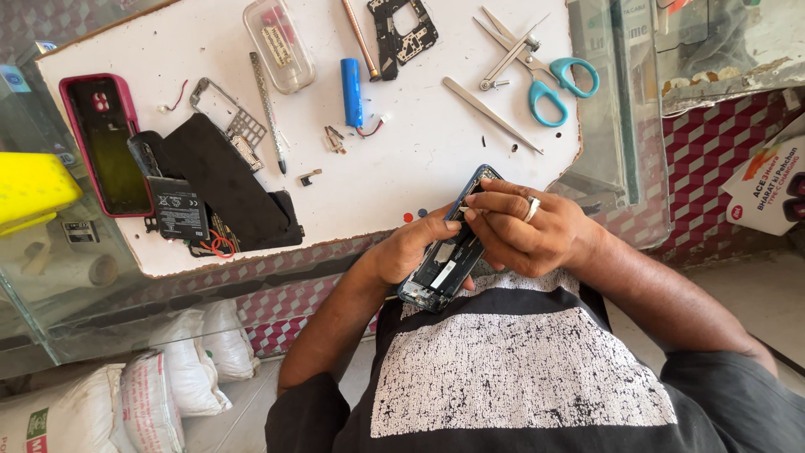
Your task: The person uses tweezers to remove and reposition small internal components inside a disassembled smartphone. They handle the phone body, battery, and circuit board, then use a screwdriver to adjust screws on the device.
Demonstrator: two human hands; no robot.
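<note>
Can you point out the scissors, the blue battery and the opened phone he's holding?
Scissors (549,92): head view, on a teal handle loop.
Blue battery (351,91): head view, mid-cylinder.
Opened phone (440,273): head view, exposed inside, between the hands.

Teal-handled scissors (549,84); blue battery (351,91); pink case (101,138).

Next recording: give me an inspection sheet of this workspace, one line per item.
Surface: white board lying on a glass counter.
Job's things: opened phone, its insides exposed, held above the lap.
Clutter: scissors, tweezers, blue cylindrical cell, clear plastic case, pink phone shell, black back cover, small battery.
Hands: left hand cradles the phone; right hand, wearing a ring, pinches at its upper edge.
Cables: thin red wires by the black cover.
Surroundings: white sacks below the counter; tiled wall.
</note>
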